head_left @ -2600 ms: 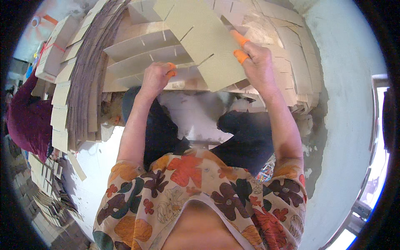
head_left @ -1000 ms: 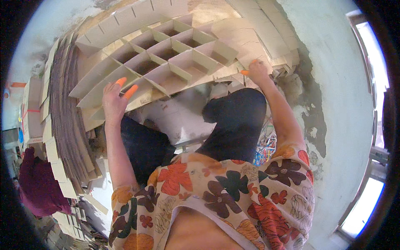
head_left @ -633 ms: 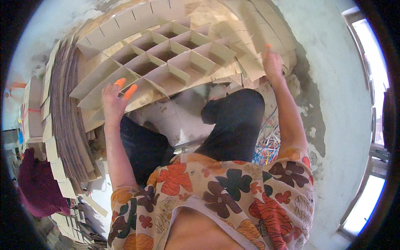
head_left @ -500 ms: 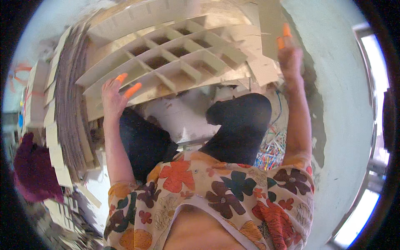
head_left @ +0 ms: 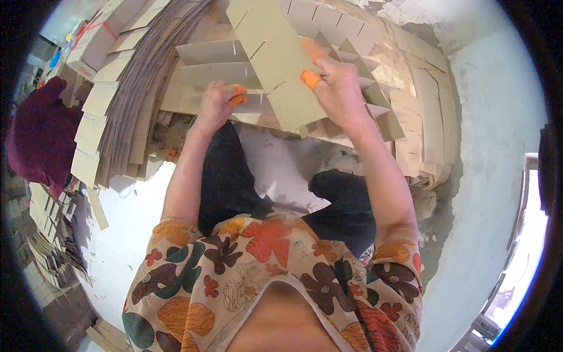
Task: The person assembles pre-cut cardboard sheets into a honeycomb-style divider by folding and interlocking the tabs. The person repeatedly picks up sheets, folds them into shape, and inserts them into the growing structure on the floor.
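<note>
A broad slotted cardboard strip [head_left: 267,56] lies slantwise across a cardboard divider grid [head_left: 220,73], hiding its middle. My right hand [head_left: 339,88], with orange covers on its fingertips, is closed on the strip's right edge. To the left, my left hand [head_left: 220,102] is pinched at the near left part of the grid, its orange-covered thumb and finger against an upright strip. More upright crossing strips of the grid show to the right of the slanted strip, partly behind my right hand.
Tall stacks of slotted cardboard [head_left: 146,76] stand at the left. Beyond them are a carton [head_left: 94,47] and a dark red cloth [head_left: 44,135]. More cardboard pieces [head_left: 434,100] lie at the right, beside a pale wall [head_left: 492,117]. My dark-trousered knees are below the grid.
My right hand has come from the far right to over the grid, bringing the broad strip. My left hand's fingers, spread before, are now pinched. The whole view has shifted.
</note>
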Demonstrator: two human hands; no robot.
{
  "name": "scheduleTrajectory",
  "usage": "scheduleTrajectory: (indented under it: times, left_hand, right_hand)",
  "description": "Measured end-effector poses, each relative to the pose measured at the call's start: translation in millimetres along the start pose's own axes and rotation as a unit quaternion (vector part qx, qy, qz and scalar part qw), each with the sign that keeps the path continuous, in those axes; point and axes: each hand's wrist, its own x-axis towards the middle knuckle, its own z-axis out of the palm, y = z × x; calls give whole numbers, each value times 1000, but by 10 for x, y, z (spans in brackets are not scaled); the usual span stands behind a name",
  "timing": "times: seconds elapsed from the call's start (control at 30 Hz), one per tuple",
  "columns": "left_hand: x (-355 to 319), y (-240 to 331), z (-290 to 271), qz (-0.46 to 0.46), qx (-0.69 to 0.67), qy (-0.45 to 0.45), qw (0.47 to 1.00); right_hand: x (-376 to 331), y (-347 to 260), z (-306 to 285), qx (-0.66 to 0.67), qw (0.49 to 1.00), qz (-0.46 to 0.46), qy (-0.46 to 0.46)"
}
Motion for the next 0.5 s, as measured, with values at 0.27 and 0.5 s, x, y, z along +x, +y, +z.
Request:
scheduleTrajectory:
  times: [0.27, 0.5]
  left_hand:
    - [3, -57, 69, 24, 13, -4, 1000]
    - [14, -162, 90, 31, 38, -3, 999]
  right_hand:
    - [185, 187, 405, -92, 992, -62, -52]
    - [305, 164, 675, -166, 967, -15, -195]
